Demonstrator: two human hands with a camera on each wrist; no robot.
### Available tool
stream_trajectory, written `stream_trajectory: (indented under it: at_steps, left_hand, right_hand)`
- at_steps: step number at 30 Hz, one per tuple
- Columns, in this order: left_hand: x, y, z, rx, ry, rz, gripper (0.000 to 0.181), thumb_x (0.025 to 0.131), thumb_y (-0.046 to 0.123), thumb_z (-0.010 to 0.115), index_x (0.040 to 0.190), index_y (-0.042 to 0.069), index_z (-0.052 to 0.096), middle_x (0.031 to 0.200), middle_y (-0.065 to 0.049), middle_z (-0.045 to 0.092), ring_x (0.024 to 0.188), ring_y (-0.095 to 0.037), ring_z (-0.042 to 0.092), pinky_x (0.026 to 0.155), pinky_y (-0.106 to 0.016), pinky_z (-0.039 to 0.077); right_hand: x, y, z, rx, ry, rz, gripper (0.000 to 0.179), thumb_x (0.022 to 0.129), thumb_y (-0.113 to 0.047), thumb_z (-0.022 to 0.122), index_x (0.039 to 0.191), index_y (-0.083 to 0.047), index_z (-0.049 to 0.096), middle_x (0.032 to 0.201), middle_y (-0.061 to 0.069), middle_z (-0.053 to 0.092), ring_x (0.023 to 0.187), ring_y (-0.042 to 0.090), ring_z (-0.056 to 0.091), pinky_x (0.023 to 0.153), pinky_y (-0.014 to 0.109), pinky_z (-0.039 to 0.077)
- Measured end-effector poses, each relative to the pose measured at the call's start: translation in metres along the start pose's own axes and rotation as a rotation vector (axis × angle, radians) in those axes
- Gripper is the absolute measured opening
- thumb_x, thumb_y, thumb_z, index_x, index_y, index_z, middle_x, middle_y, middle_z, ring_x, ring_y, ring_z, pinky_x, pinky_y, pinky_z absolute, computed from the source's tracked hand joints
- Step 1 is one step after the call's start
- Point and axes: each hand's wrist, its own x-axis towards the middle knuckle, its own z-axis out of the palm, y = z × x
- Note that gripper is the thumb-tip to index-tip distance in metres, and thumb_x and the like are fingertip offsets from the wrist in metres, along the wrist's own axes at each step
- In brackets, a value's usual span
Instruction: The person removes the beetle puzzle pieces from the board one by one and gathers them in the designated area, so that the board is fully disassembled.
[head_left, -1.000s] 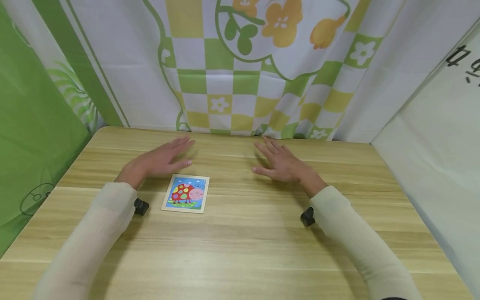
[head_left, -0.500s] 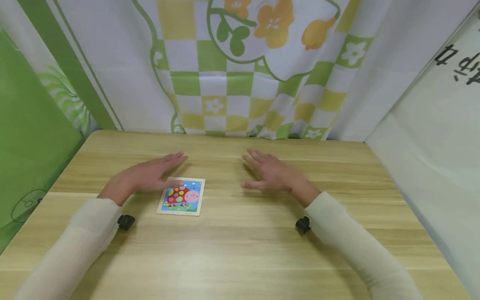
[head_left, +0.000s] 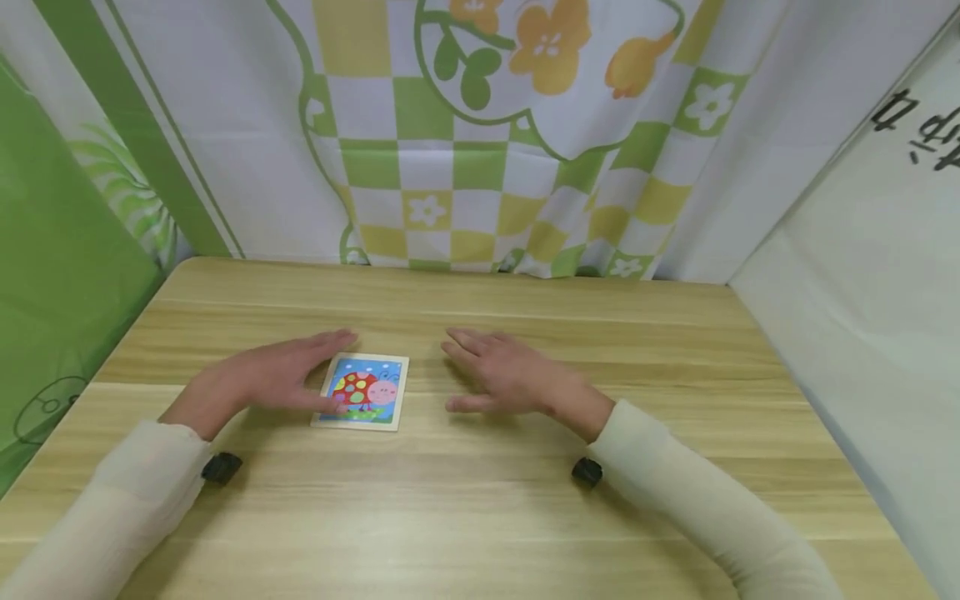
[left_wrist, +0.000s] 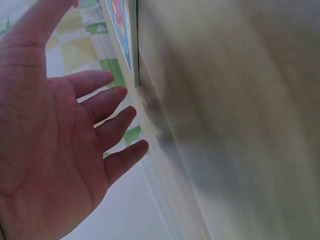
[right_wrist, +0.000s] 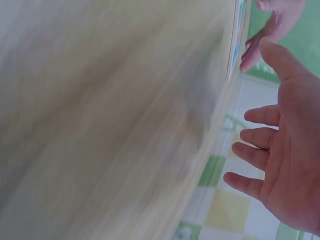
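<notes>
A square picture puzzle with a ladybug on a blue ground and a pale wooden border lies flat on the table, left of centre. My left hand is at its left side, thumb overlapping the picture's lower left in the head view and fingers reaching past its upper left corner. To the right of the puzzle my right hand hovers over the wood, fingers spread and pointing left, holding nothing. In the left wrist view the left palm shows bare with its fingers extended, near the edge of the puzzle.
The wooden table reaches back to a checked green, yellow and white curtain. Green cloth hangs on the left, and a white sheet with black writing on the right. Small black wrist devices sit at both cuffs.
Both hands have drawn back toward the person. The left thumb now overlaps the puzzle, and the right hand has shifted left, closer to it. The puzzle stays put on the table.
</notes>
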Motion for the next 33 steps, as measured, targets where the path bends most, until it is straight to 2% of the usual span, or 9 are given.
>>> stream_trajectory:
  at_steps: [5, 11, 16, 24, 33]
  left_hand:
    - [-0.007, 0.002, 0.003, 0.019, -0.001, -0.037, 0.118, 0.080, 0.075, 0.073, 0.160, -0.001, 0.032, 0.165, -0.024, 0.031, 0.149, -0.044, 0.035, 0.116, -0.059, 0.035]
    - [-0.012, 0.003, 0.004, 0.015, -0.024, -0.071, 0.124, 0.078, 0.077, 0.073, 0.161, -0.004, 0.028, 0.166, -0.026, 0.026, 0.149, -0.046, 0.032, 0.116, -0.061, 0.034]
    - [-0.012, 0.002, 0.008, 0.020, -0.027, -0.064, 0.124, 0.079, 0.078, 0.072, 0.160, -0.005, 0.029, 0.167, -0.026, 0.025, 0.149, -0.048, 0.031, 0.116, -0.062, 0.035]
    - [-0.012, 0.003, 0.010, 0.036, -0.020, -0.051, 0.124, 0.080, 0.080, 0.068, 0.159, -0.007, 0.030, 0.167, -0.026, 0.025, 0.147, -0.050, 0.033, 0.115, -0.063, 0.034]
    - [-0.012, 0.008, 0.009, 0.049, -0.029, -0.059, 0.122, 0.082, 0.077, 0.069, 0.159, -0.008, 0.029, 0.167, -0.027, 0.024, 0.148, -0.050, 0.031, 0.116, -0.064, 0.033]
  right_hand:
    - [0.008, -0.015, 0.003, -0.029, -0.041, -0.003, 0.092, 0.102, -0.070, 0.043, 0.165, -0.006, 0.023, 0.173, 0.013, 0.015, 0.157, 0.028, 0.022, 0.123, 0.051, 0.027]
    - [0.019, -0.029, 0.003, -0.049, -0.047, -0.009, 0.092, 0.102, -0.070, 0.041, 0.165, -0.005, 0.024, 0.172, 0.014, 0.016, 0.157, 0.028, 0.021, 0.123, 0.050, 0.027]
    - [0.028, -0.039, 0.003, -0.067, -0.045, -0.008, 0.092, 0.102, -0.070, 0.043, 0.164, -0.004, 0.026, 0.171, 0.016, 0.020, 0.155, 0.030, 0.026, 0.122, 0.050, 0.031]
    - [0.040, -0.051, 0.004, -0.078, -0.117, 0.033, 0.095, 0.101, -0.071, 0.042, 0.164, -0.002, 0.023, 0.171, 0.017, 0.016, 0.156, 0.029, 0.024, 0.121, 0.046, 0.033]
    - [0.044, -0.053, 0.004, -0.063, -0.151, 0.072, 0.095, 0.102, -0.069, 0.044, 0.164, 0.000, 0.021, 0.172, 0.017, 0.014, 0.157, 0.028, 0.022, 0.120, 0.047, 0.034]
